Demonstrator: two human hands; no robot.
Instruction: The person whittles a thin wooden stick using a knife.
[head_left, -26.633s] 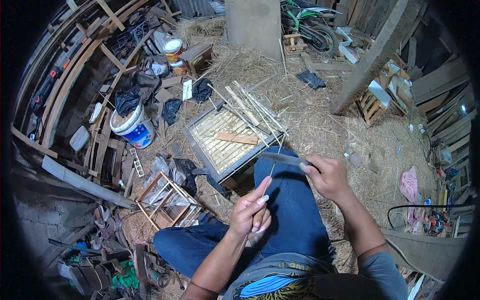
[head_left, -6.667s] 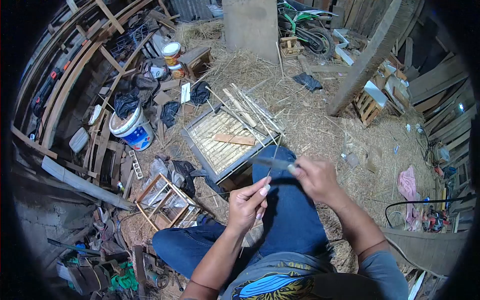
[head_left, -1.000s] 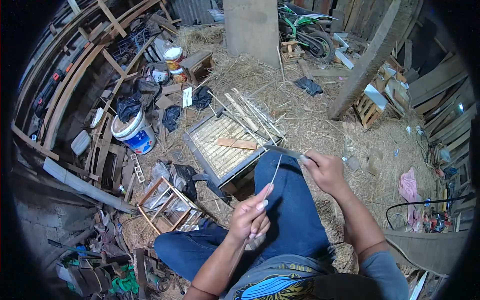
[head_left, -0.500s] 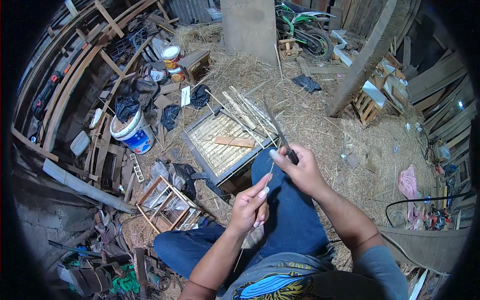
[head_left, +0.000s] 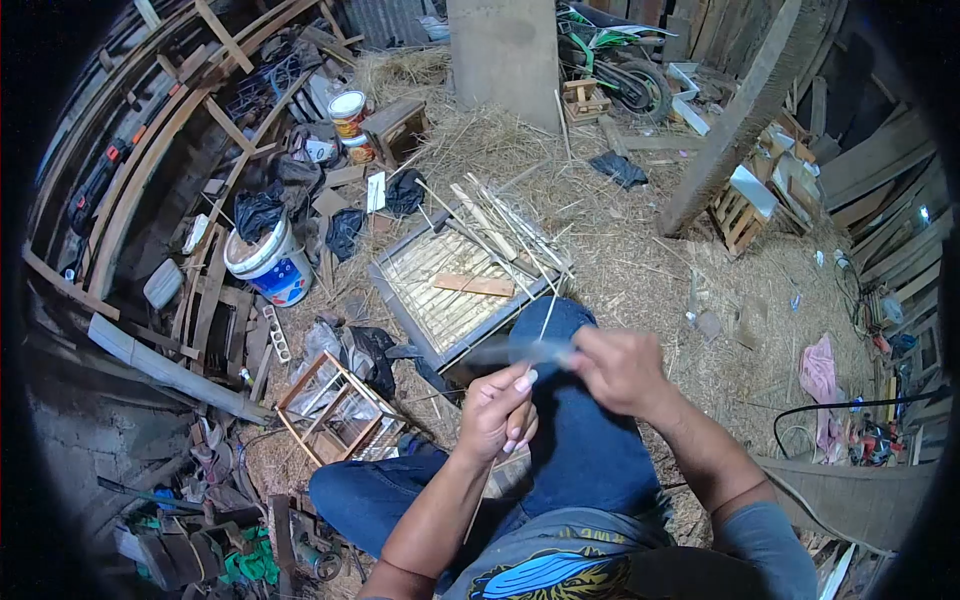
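Note:
A thin pale stick (head_left: 549, 318) rises from my left hand (head_left: 497, 416), whose fingers are closed round it above my thighs. My right hand (head_left: 618, 370) grips a knife (head_left: 500, 353), its blade blurred by motion and lying across the stick just beyond my left fingertips. The knife's handle is mostly hidden in my right fist. Beyond my knee stands a low framed table (head_left: 437, 345) with a slatted top. On it lie a short flat board (head_left: 474, 285) and several long thin strips (head_left: 487, 218).
A small wooden frame cage (head_left: 330, 410) sits left of my knee. Further left stands a white and blue bucket (head_left: 275, 268) with a black bag on it. A slanted post (head_left: 735, 120) rises at the right, near a slatted crate (head_left: 738, 220). Straw covers the floor.
Half a second ago the blade pointed up and away from me; now it lies crosswise over the stick, pointing left. My right hand has moved slightly right and nearer my body. My left hand keeps its hold.

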